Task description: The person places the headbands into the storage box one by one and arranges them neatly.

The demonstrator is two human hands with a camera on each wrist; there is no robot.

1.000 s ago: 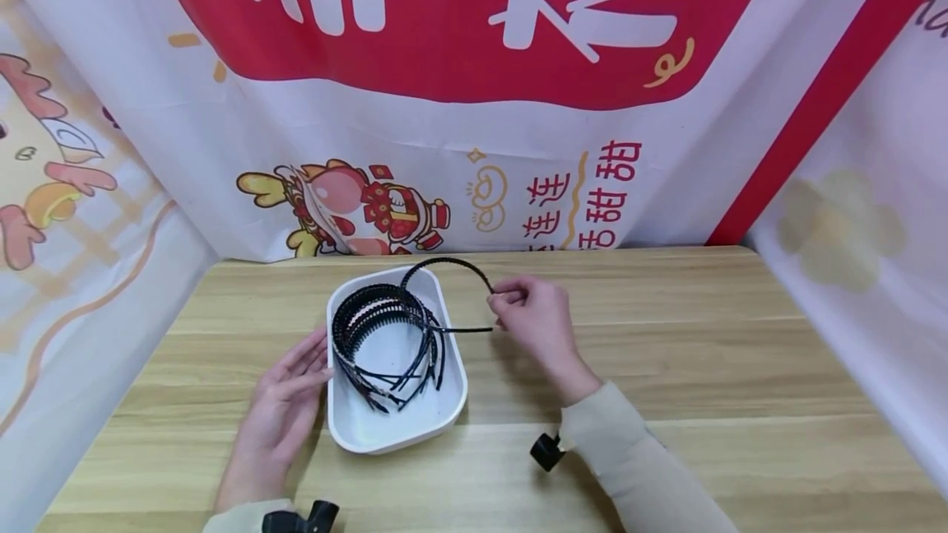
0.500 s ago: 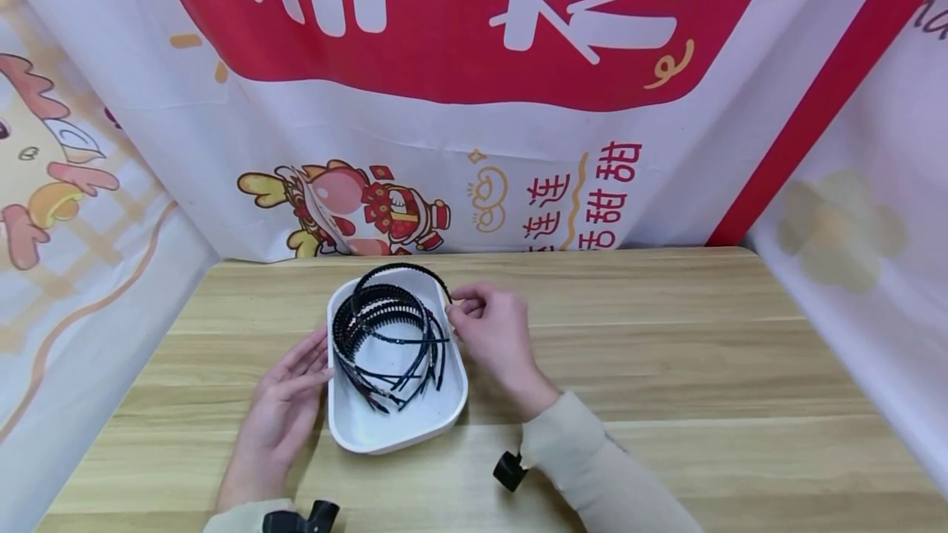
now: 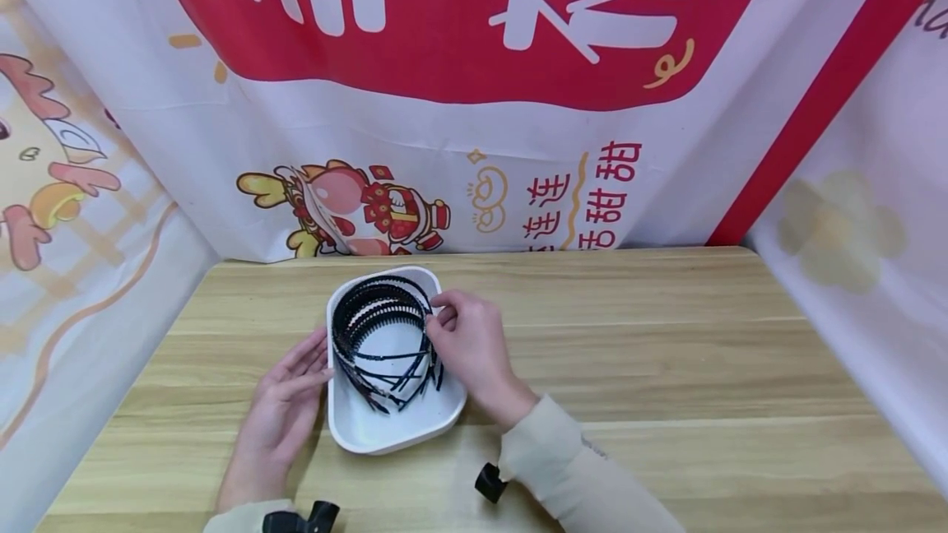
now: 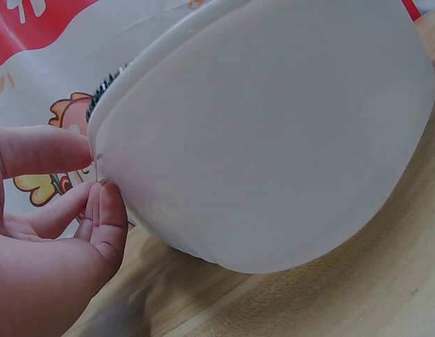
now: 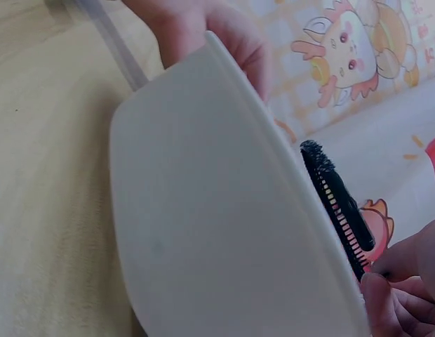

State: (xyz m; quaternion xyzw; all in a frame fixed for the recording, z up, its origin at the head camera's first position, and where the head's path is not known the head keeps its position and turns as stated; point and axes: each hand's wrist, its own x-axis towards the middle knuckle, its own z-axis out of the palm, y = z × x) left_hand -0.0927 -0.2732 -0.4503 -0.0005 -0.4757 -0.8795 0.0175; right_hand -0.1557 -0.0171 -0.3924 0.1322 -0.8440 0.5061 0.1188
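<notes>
Inside a white plastic box (image 3: 385, 434), several thin black toothed headbands (image 3: 348, 336) lie nested together. My right hand (image 3: 470, 344) reaches over the box's right rim and pinches one black headband (image 5: 344, 217) between thumb and fingers, close to its end. That headband overlaps the nested ones in the head view. At the box's left side, my left hand (image 3: 285, 401) rests its fingertips against the outer wall. The left wrist view has those fingers (image 4: 109, 217) loosely bent at the box's edge, with the headbands mostly hidden behind the wall.
The box stands on a wood-grain table (image 3: 666, 368), left of the middle. Behind the table hangs a printed red and white cloth (image 3: 459, 122), with more printed cloth along both sides. Black wrist cameras (image 3: 490, 482) sit on the sleeves.
My right hand has moved left, bringing the pinched headband from beyond the box's right rim to the nested ones inside. The left hand and box have stayed put.
</notes>
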